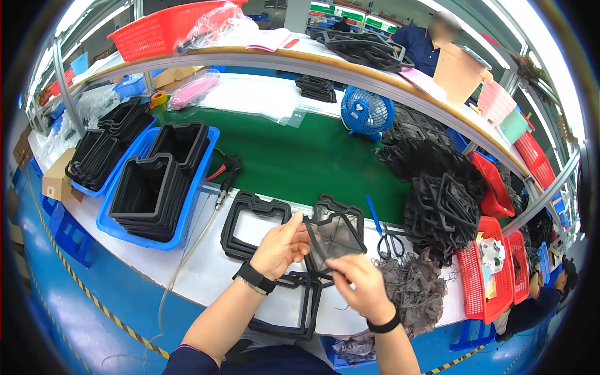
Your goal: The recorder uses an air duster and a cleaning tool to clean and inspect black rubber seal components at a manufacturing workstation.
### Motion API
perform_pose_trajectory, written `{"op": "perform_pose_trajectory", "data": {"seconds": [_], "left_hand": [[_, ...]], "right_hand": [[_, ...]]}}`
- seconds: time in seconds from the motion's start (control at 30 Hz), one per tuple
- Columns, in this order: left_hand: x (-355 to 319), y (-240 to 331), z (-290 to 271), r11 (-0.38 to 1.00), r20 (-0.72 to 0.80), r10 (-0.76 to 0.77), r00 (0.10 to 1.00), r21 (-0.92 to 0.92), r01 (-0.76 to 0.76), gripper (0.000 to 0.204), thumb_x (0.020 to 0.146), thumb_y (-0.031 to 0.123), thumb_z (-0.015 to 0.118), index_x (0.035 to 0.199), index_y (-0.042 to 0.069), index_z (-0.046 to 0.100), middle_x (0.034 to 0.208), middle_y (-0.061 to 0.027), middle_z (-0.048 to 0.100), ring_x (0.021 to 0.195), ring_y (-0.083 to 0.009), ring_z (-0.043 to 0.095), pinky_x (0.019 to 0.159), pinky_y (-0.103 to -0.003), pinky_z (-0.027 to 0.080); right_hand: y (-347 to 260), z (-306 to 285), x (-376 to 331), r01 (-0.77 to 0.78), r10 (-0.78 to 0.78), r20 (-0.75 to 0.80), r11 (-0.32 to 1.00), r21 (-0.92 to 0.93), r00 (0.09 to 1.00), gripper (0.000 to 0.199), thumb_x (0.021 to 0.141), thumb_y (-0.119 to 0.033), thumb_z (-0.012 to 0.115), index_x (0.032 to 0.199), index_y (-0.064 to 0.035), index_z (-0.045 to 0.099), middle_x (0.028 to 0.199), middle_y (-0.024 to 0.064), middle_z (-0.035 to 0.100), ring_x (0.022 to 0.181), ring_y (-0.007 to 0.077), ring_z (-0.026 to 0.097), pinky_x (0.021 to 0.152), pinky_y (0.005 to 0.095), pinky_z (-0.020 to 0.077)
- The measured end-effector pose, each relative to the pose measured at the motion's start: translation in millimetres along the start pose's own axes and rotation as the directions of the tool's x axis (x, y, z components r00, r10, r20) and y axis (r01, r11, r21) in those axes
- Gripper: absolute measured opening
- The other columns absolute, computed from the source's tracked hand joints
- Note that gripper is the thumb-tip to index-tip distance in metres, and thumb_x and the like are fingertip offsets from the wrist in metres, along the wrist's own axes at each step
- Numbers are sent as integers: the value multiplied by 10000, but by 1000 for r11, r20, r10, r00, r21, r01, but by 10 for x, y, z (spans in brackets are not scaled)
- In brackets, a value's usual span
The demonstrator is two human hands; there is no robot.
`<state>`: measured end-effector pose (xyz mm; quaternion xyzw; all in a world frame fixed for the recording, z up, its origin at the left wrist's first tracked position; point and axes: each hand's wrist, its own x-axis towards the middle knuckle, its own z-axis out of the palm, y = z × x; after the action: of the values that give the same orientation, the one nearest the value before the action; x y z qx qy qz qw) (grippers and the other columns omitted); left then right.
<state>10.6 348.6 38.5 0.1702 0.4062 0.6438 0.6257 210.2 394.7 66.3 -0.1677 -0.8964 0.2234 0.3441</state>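
Over the near edge of the bench [206, 275], both hands meet on a black rubber frame [332, 240] held up in front of the person. The left hand [281, 247] is closed on the frame's left side, thumb and fingers pinching its rim, while the right hand [359, 281] grips the lower edge with the fingertips curled in. A thin grey film fills the frame's opening. Below the hands, two more black frames [294, 306] lie flat at the bench edge, and a stack of similar frames [250, 222] lies just left of the held one. Scissors [389, 240] lie to the right, beside a heap of grey trimmings [415, 287]. A blue basket [187, 212] to the left holds stacked black frames, with an air gun [226, 175] and its hose just beside it. Farther right, a tangled pile of frames [440, 203] sits near red baskets [484, 275]. A blue fan [367, 111] stands on the green mat [294, 156].
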Motion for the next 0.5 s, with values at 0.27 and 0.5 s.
{"op": "perform_pose_trajectory", "data": {"seconds": [0.27, 0.5], "left_hand": [[-322, -7, 160, 996, 214, -85, 973, 46, 77, 251, 885, 190, 558, 1017, -15, 618, 799, -50, 628, 572, -95, 510, 483, -213, 379], [-530, 41, 383, 950, 252, -36, 967, 310, -46, 213, 900, 115, 536, 1065, -11, 580, 871, -57, 631, 651, -106, 562, 541, -232, 430]], "right_hand": [[-88, -182, -94, -304, 305, 47, 903, 304, 951, 495, 790, -124, 725, 1230, -25, 523, 1108, 139, 570, 555, 97, 551, 542, 236, 476], [-272, -130, -161, -428, 407, 139, 822, 375, 903, 336, 856, -167, 676, 1115, 9, 553, 737, 58, 612, 598, 91, 563, 549, 236, 463]]}}
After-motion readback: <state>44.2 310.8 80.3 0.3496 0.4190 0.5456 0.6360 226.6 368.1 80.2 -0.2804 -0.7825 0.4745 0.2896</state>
